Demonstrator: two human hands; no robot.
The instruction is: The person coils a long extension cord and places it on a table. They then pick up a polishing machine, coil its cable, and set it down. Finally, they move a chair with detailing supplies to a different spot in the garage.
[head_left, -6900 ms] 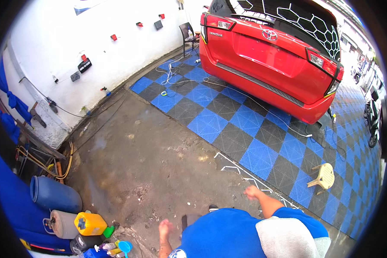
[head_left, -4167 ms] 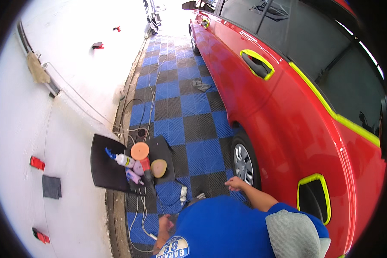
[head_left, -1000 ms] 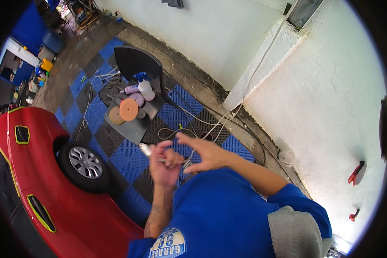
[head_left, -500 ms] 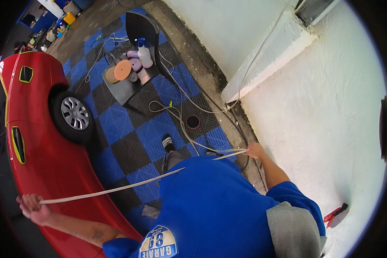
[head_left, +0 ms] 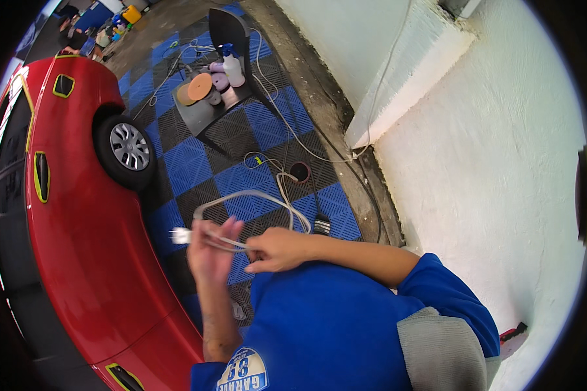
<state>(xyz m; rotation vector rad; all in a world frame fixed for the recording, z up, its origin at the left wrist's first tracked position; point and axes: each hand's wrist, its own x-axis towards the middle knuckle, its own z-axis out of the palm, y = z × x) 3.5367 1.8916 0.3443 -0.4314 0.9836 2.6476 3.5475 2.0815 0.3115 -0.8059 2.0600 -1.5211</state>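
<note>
A pale power cord (head_left: 240, 193) forms a loop in front of my chest, with a white plug (head_left: 180, 235) at one end. My left hand (head_left: 212, 253) is closed round the cord just beside the plug; its fingers are partly smeared by motion. Close by on its right, my right hand (head_left: 277, 249) pinches the cord, thumb and fingers together. From the hands the rest of the cord trails down to the tiled floor.
A red car (head_left: 88, 215) with yellow-green tape round its handles stands along my left. Ahead, a black chair (head_left: 202, 120) bears polishing pads (head_left: 201, 86) and a spray bottle (head_left: 233, 70). A white wall (head_left: 476, 150) borders my right. Far off, a person (head_left: 75, 38) is near containers.
My hands were spread wide with the cord stretched between them; now they have come together in front of me, and the cord is looped. My view has shifted slightly left.
</note>
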